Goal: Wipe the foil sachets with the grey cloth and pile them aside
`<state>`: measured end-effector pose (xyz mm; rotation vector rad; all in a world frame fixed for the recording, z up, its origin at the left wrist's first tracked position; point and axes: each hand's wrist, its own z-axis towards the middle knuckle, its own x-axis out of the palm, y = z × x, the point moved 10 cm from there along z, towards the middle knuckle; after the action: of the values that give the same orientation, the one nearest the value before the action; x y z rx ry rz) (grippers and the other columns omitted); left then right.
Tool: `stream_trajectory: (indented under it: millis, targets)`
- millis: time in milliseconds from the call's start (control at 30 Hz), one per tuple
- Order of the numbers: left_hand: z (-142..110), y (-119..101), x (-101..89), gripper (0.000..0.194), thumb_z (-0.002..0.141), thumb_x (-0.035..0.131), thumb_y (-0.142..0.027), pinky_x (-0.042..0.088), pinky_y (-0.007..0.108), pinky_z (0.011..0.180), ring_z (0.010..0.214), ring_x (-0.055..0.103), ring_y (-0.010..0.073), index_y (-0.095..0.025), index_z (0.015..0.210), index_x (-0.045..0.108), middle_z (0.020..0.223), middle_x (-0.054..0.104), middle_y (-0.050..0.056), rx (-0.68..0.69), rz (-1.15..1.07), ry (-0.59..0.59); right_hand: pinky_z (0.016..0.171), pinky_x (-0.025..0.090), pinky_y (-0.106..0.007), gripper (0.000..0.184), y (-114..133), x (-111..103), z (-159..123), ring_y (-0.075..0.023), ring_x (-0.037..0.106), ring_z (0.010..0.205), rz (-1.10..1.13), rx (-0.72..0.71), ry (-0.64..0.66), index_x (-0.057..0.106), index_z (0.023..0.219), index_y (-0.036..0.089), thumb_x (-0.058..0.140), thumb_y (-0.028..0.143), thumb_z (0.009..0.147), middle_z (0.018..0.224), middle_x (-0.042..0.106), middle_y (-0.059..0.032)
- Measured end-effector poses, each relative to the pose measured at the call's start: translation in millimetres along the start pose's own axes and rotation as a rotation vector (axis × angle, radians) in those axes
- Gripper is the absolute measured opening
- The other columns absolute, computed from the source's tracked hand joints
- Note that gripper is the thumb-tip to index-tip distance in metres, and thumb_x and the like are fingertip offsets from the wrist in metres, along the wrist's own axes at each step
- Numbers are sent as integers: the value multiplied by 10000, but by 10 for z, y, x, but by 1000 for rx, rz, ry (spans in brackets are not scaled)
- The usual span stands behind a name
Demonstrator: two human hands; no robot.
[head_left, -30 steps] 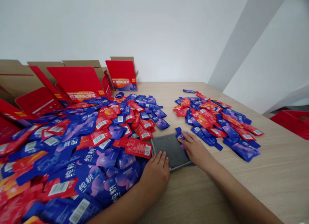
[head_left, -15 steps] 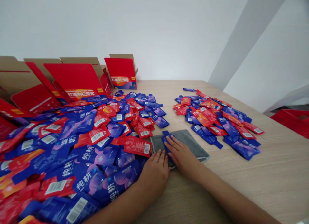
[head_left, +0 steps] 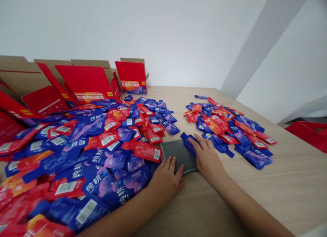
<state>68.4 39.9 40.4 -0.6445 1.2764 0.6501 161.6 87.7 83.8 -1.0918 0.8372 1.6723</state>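
Observation:
My right hand (head_left: 207, 157) grips a blue pouch (head_left: 188, 144) by its side, above the right part of a folded grey cloth (head_left: 176, 150). The pouch's narrow neck points up and to the left; its lower part is hidden behind my fingers. My left hand (head_left: 168, 174) rests at the near left edge of the cloth, fingers apart and holding nothing. Close by on its left is a large heap of blue and red pouches (head_left: 109, 160), with a red pouch (head_left: 147, 151) nearest the cloth.
A smaller pile of red and blue pouches (head_left: 217, 123) lies on the right of the wooden table (head_left: 286, 182). Open red cartons (head_left: 81, 80) line the back left, one carton (head_left: 131, 77) standing apart. Another red box (head_left: 309, 135) is beyond the table's right edge.
The blue pouch, flat on the cloth under my right hand before, is now gripped and shifted to the right. My left hand's thumb has spread away from its fingers.

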Motion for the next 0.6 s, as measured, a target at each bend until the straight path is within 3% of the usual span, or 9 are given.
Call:
stream_trajectory:
  millis: [100,233,433,600]
  targets:
    - [5,-3,8,381,920,491,-354,411,458,963,1218,481,327,-183,1253,565,1305,512,218,4,15,-4,1000,414,-439,570,226,-128,-28,-262,430,1205,122,-55,-12,419,1364,140,416,51,801,1366,470,-131]
    - [15,-15,-8,360,925,488,-303,413,440,961,1197,506,309,-159,1246,563,1271,543,221,34,54,-22,961,444,-442,415,434,-32,-94,-259,471,1186,147,-124,115,531,1273,169,433,193,871,1314,533,-121]
    - [24,-29,-24,299,932,466,-259,436,414,930,1146,554,292,-180,1181,611,1238,575,204,56,91,-40,879,471,-465,457,345,334,-233,-315,499,1169,-154,-98,421,510,1319,256,457,165,874,1403,464,-105]
    - [41,-30,7,309,926,479,-265,438,416,929,1148,552,295,-176,1192,609,1239,571,210,64,84,-27,846,455,-464,439,324,398,-122,-340,507,1130,-295,-71,447,513,1322,241,456,189,890,1391,460,-165]
